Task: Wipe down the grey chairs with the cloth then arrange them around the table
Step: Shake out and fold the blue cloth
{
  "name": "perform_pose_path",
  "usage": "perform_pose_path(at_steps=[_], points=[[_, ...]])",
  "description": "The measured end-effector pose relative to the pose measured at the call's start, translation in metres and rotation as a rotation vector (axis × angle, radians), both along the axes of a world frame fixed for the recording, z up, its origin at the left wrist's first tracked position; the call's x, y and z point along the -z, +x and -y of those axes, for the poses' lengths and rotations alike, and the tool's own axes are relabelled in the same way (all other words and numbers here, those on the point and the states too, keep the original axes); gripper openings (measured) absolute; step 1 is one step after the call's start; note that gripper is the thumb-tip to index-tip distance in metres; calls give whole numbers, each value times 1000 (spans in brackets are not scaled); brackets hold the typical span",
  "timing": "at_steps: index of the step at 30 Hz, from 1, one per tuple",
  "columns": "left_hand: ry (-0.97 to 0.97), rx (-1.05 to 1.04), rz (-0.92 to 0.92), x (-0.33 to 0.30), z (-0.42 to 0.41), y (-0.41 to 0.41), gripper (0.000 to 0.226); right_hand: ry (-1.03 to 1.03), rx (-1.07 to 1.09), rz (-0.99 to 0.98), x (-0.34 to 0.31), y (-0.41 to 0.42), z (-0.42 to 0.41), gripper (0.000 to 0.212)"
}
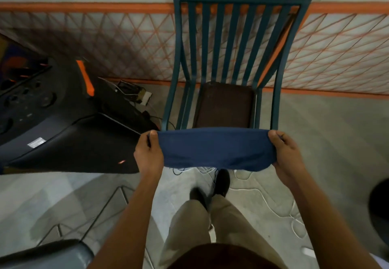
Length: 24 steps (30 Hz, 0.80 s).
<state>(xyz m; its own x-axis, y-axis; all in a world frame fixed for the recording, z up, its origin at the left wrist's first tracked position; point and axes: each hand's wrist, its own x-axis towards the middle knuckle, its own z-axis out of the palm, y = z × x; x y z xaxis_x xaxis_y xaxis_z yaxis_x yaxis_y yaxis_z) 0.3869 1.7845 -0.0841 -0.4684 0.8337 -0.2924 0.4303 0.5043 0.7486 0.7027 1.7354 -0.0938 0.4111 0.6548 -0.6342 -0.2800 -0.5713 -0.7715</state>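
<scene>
Hands, two, left grip (148, 155) and right grip (287, 153) pinching one blue cloth (215, 150), one slatted chair (229, 58) behind

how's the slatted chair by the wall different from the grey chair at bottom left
The slatted chair is teal with a dark brown seat and shows in full; the grey chair shows only a smooth grey edge at the frame corner. The slatted chair stands ahead of the blue cloth; the grey chair sits beside the person.

Indoor hall/event room: big speaker (63, 121), cables (273, 201), slatted chair (229, 58).
</scene>
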Motion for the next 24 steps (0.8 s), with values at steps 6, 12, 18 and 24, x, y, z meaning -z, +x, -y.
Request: perform_pose_path(at_steps=[6, 12, 18, 24], points=[[-73, 117, 30, 61, -49, 29, 20, -72, 50, 21, 47, 0, -43, 21], [-151, 197, 54, 137, -96, 52, 26, -189, 116, 44, 121, 0, -82, 10], [-185, 232, -12, 223, -138, 71, 31, -224, 110, 48, 214, 1, -115, 12], [-202, 258, -34, 299, -163, 93, 31, -245, 79, 104, 296, 9, -144, 9]])
